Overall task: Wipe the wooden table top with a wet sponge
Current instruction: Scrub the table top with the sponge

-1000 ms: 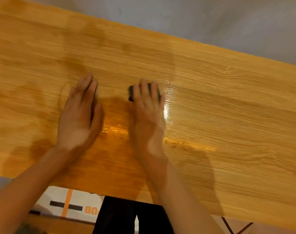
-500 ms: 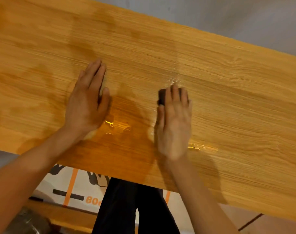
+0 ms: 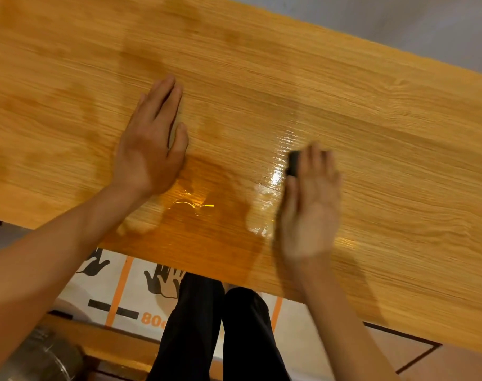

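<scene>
The wooden table top (image 3: 385, 127) fills most of the view, with darker damp patches on its left half and a shiny wet streak near the middle. My right hand (image 3: 310, 204) lies flat, blurred, pressing a dark sponge (image 3: 292, 163) against the wood; only the sponge's left end shows beside my fingers. My left hand (image 3: 151, 144) rests palm down on the table, fingers together, holding nothing, about a hand's width left of the wet streak.
The table's near edge runs diagonally from lower right to left. Below it are my dark-trousered legs (image 3: 220, 334), a white and orange printed carton (image 3: 124, 292), a wooden bar (image 3: 102, 342) and a metal pot (image 3: 44, 358). A grey wall (image 3: 399, 20) lies beyond the far edge.
My right hand has slid the sponge to the right and a little toward me, leaving a shiny wet streak. My left hand stays flat on the wood.
</scene>
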The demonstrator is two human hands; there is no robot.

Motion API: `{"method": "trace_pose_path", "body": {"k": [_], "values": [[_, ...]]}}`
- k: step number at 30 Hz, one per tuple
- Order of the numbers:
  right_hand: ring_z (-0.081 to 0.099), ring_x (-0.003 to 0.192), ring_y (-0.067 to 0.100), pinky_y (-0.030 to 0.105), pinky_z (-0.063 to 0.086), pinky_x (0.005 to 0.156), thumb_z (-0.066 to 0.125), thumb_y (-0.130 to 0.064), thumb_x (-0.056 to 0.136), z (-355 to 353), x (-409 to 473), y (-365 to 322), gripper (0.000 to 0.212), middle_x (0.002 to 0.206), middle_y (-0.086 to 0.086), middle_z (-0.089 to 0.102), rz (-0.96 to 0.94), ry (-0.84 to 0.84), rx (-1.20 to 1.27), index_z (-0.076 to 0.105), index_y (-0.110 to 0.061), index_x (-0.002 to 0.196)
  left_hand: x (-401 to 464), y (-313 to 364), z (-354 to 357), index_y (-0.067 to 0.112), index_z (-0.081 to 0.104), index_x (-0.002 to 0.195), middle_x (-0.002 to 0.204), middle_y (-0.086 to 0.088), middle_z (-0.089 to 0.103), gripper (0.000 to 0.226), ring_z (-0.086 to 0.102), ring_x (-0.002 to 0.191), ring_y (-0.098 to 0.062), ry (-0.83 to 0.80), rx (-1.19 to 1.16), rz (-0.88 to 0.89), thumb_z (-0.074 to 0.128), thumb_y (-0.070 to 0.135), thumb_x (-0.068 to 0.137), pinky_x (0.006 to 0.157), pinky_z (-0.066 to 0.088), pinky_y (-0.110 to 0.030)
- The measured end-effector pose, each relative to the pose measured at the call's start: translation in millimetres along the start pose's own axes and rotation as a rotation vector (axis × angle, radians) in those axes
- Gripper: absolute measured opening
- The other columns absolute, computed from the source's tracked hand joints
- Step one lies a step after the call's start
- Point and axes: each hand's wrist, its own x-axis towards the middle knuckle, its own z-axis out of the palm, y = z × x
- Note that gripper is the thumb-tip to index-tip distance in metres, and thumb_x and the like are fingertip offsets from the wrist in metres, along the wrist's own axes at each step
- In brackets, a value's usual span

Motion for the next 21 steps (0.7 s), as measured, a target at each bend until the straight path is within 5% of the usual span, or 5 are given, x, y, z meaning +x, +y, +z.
{"method": "trace_pose_path", "body": {"k": [4,7,12,15,21], "values": [[0.022,0.147,0.030,0.044,0.011,0.121,0.049,-0.009,0.094,44.8,3.9,-64.9,0.053,0.156,0.011,0.032,-0.234,-0.134,-0.007,0.038,-0.006,0.146,-0.6,-0.5,2.4,-0.001,0.038,0.153,0.162,-0.017,0.033,0.054,0.029,0.152,-0.030,0.007,0.032,0.003,0.042,0.024,0.106,0.125,0.022,-0.047],[0.023,0.147,0.027,0.041,0.008,0.123,0.054,-0.006,0.096,28.9,-1.9,-35.4,0.050,0.154,0.009,0.036,-0.301,-0.175,0.054,0.042,-0.006,0.144,-2.1,-0.9,1.4,-0.002,0.038,0.153,0.162,-0.017,0.034,0.055,0.030,0.152,-0.030,0.018,0.042,0.027,0.045,0.028,0.107,0.124,0.024,-0.048],[0.017,0.149,0.020,0.045,0.009,0.123,0.040,-0.018,0.103,-37.5,-33.2,55.6,0.044,0.156,0.005,0.031,0.095,-0.037,0.043,0.039,-0.009,0.146,-3.7,1.4,1.9,-0.005,0.041,0.150,0.159,-0.020,0.038,0.053,0.035,0.150,-0.032,0.071,0.034,0.055,0.048,0.024,0.106,0.122,0.028,-0.050],[0.017,0.148,0.022,0.044,0.009,0.122,0.039,-0.015,0.103,-27.4,-41.2,38.9,0.044,0.156,0.007,0.031,0.273,0.109,0.066,0.038,-0.007,0.147,-3.4,0.5,1.2,-0.004,0.042,0.150,0.159,-0.019,0.038,0.053,0.034,0.150,-0.031,0.069,0.045,0.048,0.048,0.025,0.106,0.124,0.026,-0.046],[0.033,0.143,0.028,0.045,0.021,0.120,0.059,-0.007,0.089,60.6,-31.7,-83.4,0.053,0.150,0.012,0.043,-0.047,0.071,0.000,0.047,-0.005,0.141,-1.2,2.4,-3.8,0.000,0.032,0.156,0.165,-0.015,0.028,0.059,0.024,0.154,-0.026,-0.033,0.089,0.013,0.036,0.033,0.108,0.127,0.017,-0.040]]}}
